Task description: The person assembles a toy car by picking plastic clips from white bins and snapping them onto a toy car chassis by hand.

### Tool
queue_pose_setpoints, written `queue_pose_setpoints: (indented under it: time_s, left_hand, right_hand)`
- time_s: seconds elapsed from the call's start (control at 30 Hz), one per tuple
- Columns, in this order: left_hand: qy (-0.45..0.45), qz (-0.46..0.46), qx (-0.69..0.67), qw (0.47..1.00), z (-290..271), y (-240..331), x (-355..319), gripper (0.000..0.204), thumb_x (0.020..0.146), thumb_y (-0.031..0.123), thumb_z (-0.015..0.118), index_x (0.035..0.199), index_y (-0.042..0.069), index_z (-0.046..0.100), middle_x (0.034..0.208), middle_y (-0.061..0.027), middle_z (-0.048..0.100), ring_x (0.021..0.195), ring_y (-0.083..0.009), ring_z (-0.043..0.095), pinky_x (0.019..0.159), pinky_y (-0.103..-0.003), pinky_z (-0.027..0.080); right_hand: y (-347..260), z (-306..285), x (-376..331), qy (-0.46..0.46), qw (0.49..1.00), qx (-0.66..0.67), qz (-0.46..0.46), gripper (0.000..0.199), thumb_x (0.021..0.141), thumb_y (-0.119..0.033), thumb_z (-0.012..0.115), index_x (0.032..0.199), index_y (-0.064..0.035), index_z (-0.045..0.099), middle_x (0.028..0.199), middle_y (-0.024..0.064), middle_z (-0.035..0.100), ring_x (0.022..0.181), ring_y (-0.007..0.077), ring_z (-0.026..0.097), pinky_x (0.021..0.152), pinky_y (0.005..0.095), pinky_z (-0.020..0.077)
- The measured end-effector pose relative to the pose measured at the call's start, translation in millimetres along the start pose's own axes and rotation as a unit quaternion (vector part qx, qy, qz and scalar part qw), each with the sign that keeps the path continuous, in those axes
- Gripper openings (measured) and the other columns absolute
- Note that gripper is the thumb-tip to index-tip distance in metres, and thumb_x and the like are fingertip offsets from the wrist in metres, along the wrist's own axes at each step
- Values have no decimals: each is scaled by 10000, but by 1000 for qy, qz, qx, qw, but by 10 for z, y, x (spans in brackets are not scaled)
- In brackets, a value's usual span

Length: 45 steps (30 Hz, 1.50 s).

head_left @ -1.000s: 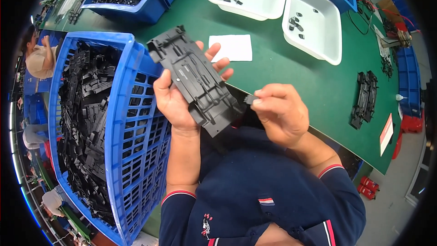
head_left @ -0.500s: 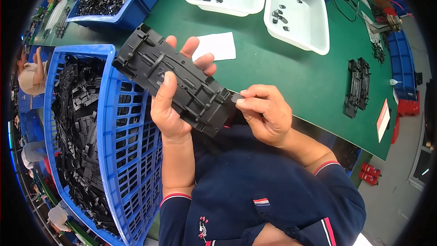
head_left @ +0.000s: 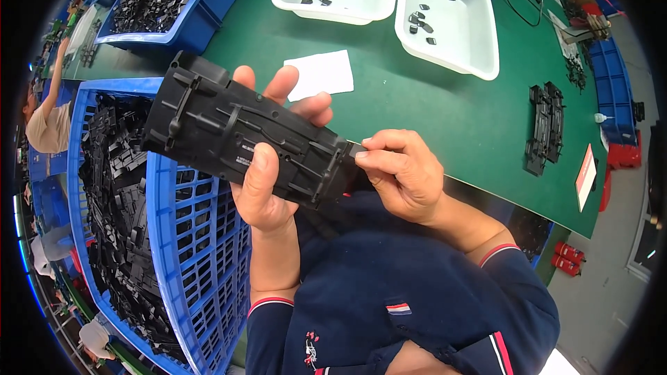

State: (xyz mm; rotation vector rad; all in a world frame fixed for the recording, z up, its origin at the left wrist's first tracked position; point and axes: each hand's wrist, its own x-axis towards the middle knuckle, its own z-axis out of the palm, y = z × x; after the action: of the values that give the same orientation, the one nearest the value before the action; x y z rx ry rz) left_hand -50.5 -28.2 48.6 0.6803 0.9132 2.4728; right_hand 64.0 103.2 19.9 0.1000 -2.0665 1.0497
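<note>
A long black moulded plastic chassis [head_left: 229,128] lies tilted across my left hand [head_left: 267,167], its ribbed side facing up. My left thumb presses on that face while the other fingers wrap behind the far edge. At the chassis's right end, my right hand [head_left: 406,177] pinches a small dark plastic piece [head_left: 356,153] between thumb and fingertips. The piece meets or nearly meets the chassis end; whether it is fixed there I cannot tell.
Left of me stands a blue crate [head_left: 163,236] heaped with black parts. On the green table [head_left: 458,125] are a white cloth [head_left: 326,73], two white trays [head_left: 448,48] [head_left: 333,7] with small black pieces, and black chassis [head_left: 545,128]. A blue bin [head_left: 187,17] sits back left.
The chassis has turned towards level, its left end dropping lower and further left. My right hand keeps its pinch at the right end. Far left, another person's arm has risen.
</note>
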Motion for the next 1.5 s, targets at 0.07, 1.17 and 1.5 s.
queue_pose_setpoints:
  time_s: [0.07, 1.17, 1.5]
  left_hand:
    - [-1, 3, 12, 1000, 7, 10, -13, 734, 879, 230, 573, 1474, 61, 178, 1399, -263, 368, 1164, -368, 540, 986, -457, 457]
    - [-5, 17, -4, 1000, -174, -103, -80, 705, 899, 170, 531, 1480, 65, 147, 1419, -244, 357, 1190, -376, 516, 1026, -489, 408]
    - [94, -58, -77, 991, -446, -212, -174, 676, 920, 235, 521, 1477, 79, 172, 1405, -224, 379, 1211, -366, 488, 1047, -462, 388]
  right_hand:
    - [-3, -2, 5, -4, 1000, -2, -1, 348, 635, 141, 687, 942, -21, 665, 934, 118, 601, 700, 206, 608, 569, 274, 499]
    - [45, -111, 199, -57, 995, 44, 63, 266, 698, 72, 699, 949, -2, 652, 919, 138, 645, 764, 262, 641, 654, 309, 530]
    - [1290, -1135, 1113, -96, 909, -289, 284, 226, 796, -126, 678, 978, 6, 688, 860, 134, 694, 785, 207, 663, 709, 314, 519]
